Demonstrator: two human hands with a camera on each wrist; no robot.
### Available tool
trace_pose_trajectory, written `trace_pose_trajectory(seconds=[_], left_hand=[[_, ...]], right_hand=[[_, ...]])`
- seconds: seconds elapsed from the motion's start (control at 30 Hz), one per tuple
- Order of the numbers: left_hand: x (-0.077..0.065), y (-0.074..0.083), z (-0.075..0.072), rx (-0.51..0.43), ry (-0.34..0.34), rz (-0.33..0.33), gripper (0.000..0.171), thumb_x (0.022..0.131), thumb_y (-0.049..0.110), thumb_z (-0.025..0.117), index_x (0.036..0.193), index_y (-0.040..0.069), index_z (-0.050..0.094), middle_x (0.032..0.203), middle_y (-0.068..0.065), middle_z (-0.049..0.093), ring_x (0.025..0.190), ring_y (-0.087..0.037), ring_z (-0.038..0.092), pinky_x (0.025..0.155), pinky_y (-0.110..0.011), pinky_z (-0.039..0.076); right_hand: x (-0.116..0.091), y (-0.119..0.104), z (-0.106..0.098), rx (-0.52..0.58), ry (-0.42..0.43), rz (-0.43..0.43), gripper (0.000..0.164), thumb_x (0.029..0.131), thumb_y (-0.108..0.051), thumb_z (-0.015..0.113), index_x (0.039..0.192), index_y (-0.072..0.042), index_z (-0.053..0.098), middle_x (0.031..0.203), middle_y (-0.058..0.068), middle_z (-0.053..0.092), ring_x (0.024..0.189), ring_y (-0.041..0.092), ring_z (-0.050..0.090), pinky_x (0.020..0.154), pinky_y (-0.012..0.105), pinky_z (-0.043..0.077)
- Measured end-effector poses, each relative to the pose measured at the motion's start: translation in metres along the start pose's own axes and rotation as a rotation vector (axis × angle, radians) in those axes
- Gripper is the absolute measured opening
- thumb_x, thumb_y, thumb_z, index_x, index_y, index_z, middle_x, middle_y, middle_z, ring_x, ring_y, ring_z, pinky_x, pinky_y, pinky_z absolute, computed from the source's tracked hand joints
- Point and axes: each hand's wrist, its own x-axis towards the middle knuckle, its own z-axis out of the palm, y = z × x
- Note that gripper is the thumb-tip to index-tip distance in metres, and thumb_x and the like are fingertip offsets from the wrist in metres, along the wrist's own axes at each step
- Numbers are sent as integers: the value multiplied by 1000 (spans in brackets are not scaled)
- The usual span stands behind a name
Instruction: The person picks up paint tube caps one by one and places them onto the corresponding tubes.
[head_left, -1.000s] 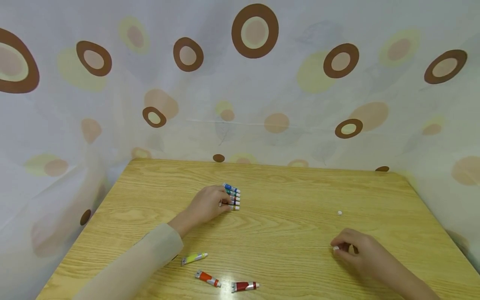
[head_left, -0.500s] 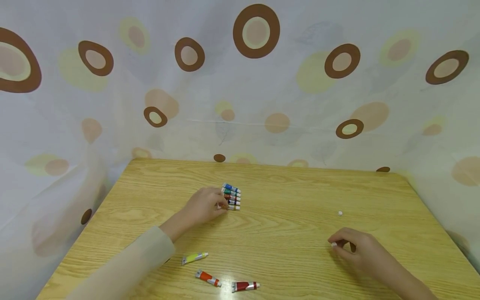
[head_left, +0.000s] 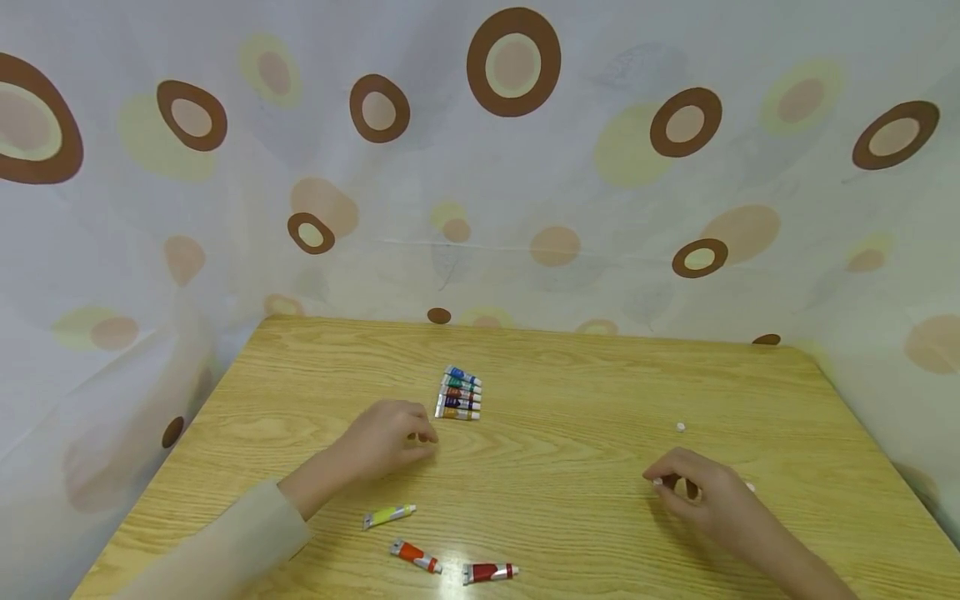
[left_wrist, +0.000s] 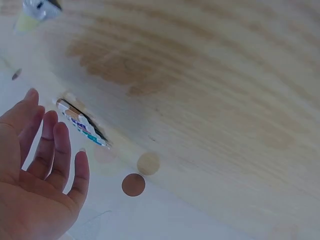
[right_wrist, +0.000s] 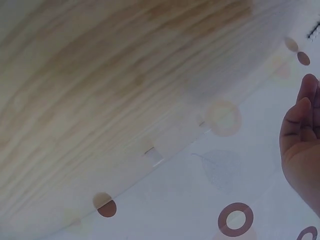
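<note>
A neat row of several small paint tubes (head_left: 459, 393), blue, green, reddish brown, purple and ochre, lies with white caps facing right. My left hand (head_left: 382, 443) hovers just in front of and left of this row, fingers loosely bent around nothing; in the left wrist view the row (left_wrist: 82, 121) appears beyond the left fingertips (left_wrist: 61, 130). On the right side, my right hand (head_left: 701, 496) pinches a small white cap (head_left: 657, 482) between thumb and index finger. In the right wrist view only part of the right hand (right_wrist: 302, 137) shows, and the cap is out of sight.
Nearer to me lie a yellow tube (head_left: 389, 517), an orange-red tube (head_left: 416, 557) and a dark red tube (head_left: 491, 572). Two small white pieces, one cap (head_left: 680, 427) and another behind the right hand (head_left: 751, 487), rest on the wooden table (head_left: 570, 392). A patterned curtain (head_left: 600, 192) encloses the table.
My left hand has let go of the row of tubes and drawn back toward me and left, uncovering it. My right hand has shifted slightly left with the cap, revealing a white piece behind it.
</note>
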Motion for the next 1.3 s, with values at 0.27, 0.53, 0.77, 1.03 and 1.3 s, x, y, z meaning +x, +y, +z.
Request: trace_pose_trajectory(seconds=[0.27, 0.53, 0.77, 1.03, 1.3], left_hand=[[-26, -3, 2, -68, -24, 3, 10, 90, 25, 81, 95, 17, 82, 90, 9, 74, 77, -1, 63, 74, -22, 52], [-45, -1, -5, -129, -54, 19, 10, 91, 26, 80, 96, 18, 82, 88, 12, 72, 79, 2, 61, 75, -21, 54], [-58, 2, -10, -161, -114, 15, 12, 91, 34, 80, 95, 23, 81, 92, 17, 70, 85, 4, 60, 80, -23, 55], [-66, 3, -11, -164, -116, 37, 10, 90, 34, 81, 94, 25, 81, 91, 18, 70, 87, 4, 62, 83, -27, 56], [-71, 3, -10, -156, -140, 46, 7, 87, 29, 83, 92, 24, 81, 90, 18, 70, 86, 6, 61, 81, -26, 56]], right_hand=[[4, -5, 6, 16, 60, -48, 36, 81, 15, 75, 101, -15, 72, 92, -7, 67, 77, -7, 54, 59, 14, 45], [6, -9, 8, 13, 102, -36, 33, 81, 15, 74, 102, -11, 75, 92, -6, 66, 77, -6, 51, 60, 11, 42], [8, -12, 8, -12, 140, -24, 35, 76, 15, 79, 104, -6, 72, 85, -10, 66, 74, -7, 53, 62, 9, 43], [10, -16, 5, 15, 173, -16, 34, 74, 14, 80, 96, -10, 70, 80, -8, 70, 71, -7, 57, 63, 10, 45], [10, -15, 4, 20, 183, -42, 37, 73, 17, 79, 94, -11, 70, 84, -9, 69, 71, -6, 54, 63, 9, 45]])
